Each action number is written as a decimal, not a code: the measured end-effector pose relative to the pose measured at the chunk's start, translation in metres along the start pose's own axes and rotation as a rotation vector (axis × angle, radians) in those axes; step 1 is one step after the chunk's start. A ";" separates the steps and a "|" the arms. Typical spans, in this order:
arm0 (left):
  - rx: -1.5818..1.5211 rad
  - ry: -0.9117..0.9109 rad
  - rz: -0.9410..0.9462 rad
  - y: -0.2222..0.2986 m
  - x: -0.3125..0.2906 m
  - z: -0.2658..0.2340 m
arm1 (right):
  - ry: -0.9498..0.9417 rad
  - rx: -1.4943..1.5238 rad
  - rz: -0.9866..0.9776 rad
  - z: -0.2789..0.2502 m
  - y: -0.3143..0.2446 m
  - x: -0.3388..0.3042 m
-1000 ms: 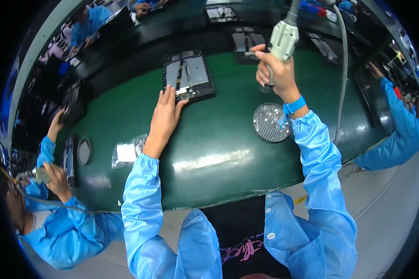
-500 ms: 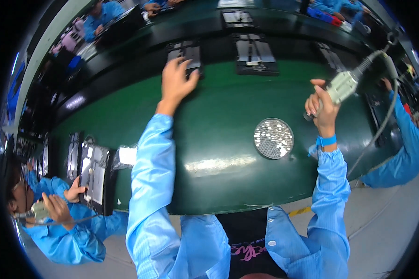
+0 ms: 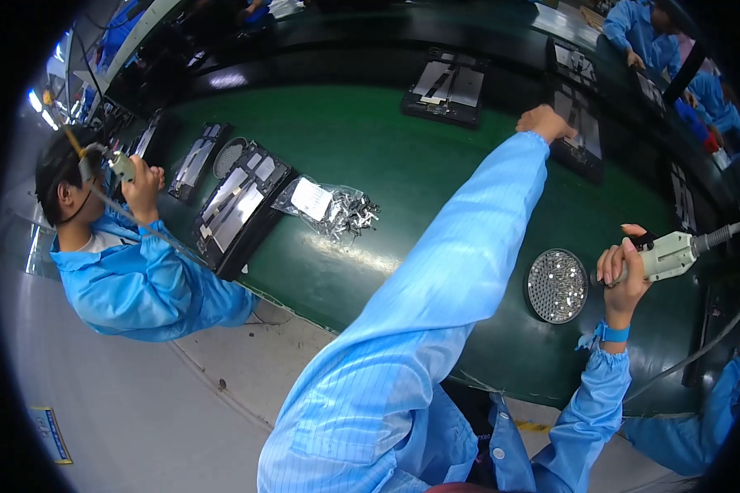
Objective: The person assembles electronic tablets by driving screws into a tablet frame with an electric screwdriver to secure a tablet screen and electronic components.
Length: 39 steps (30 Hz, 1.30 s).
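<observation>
My left hand [image 3: 544,124] reaches far across the bench, its fingers curled at the left edge of a flat black tablet-like device [image 3: 580,135] with its inside exposed. How far the fingertips wrap round that edge is partly hidden. In my right hand [image 3: 623,275] is a pale electric screwdriver [image 3: 670,256] with a grey cable running off to the right. Its front end points left, close to a round tray [image 3: 557,308] full of holes and small shiny screws. A blue band circles my right wrist. Another exposed device [image 3: 446,89] lies left of my left hand.
A plastic bag [image 3: 325,205] of small metal parts rests on the green bench [image 3: 337,283]. Left of it stands a tilted exposed device [image 3: 242,209], beside a co-worker [image 3: 131,246] holding another screwdriver. More devices lie at the back and right; another person's sleeve [image 3: 682,444] shows lower right.
The view has turned left, so the bench things appear farther right. My left hand has moved from the left back device to the one on its right. The screwdriver stays in my right hand.
</observation>
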<state>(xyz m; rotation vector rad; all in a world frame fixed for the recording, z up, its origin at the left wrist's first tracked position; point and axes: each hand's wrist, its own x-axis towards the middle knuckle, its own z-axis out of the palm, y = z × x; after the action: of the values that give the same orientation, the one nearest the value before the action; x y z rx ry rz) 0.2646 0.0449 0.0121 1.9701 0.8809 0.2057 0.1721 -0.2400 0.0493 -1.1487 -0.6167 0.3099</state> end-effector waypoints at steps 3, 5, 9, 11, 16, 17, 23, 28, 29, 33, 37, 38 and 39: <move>-0.088 0.120 0.062 0.018 -0.011 -0.004 | -0.013 0.006 0.003 -0.001 -0.001 -0.002; -0.274 0.237 0.185 0.015 -0.023 -0.014 | -0.041 0.025 0.006 0.005 -0.002 -0.002; -0.405 0.205 0.422 -0.043 -0.087 -0.066 | -0.075 0.017 -0.010 0.010 -0.006 -0.002; -0.539 0.058 0.493 -0.060 -0.171 -0.084 | -0.066 -0.025 -0.040 -0.003 -0.006 -0.003; -0.589 0.053 0.153 -0.143 -0.316 -0.098 | -0.066 0.010 -0.026 0.004 -0.005 -0.005; -0.620 0.030 0.091 -0.156 -0.334 -0.092 | -0.083 0.002 -0.046 0.003 -0.003 -0.006; 0.016 0.142 0.172 -0.156 -0.384 -0.111 | -0.115 0.004 -0.069 0.011 -0.004 -0.011; 0.387 0.535 0.365 -0.190 -0.348 -0.171 | -0.130 0.030 -0.065 0.006 -0.008 -0.019; 0.371 0.522 0.447 -0.201 -0.340 -0.189 | -0.169 0.064 -0.056 0.006 -0.009 -0.018; 0.397 0.331 0.465 -0.215 -0.315 -0.213 | -0.192 0.046 -0.048 0.010 -0.005 -0.018; 0.449 0.302 0.498 -0.221 -0.318 -0.221 | -0.185 0.041 -0.042 0.028 -0.007 -0.021; 0.403 0.292 0.485 -0.219 -0.317 -0.217 | -0.185 0.032 -0.036 0.029 -0.006 -0.023; 0.414 0.287 0.484 -0.218 -0.317 -0.215 | -0.193 0.048 -0.034 0.032 -0.005 -0.023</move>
<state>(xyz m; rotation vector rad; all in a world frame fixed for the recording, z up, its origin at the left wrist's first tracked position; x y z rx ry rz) -0.1757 0.0522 0.0170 2.5709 0.6395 0.6404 0.1340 -0.2306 0.0557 -1.0687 -0.7933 0.4074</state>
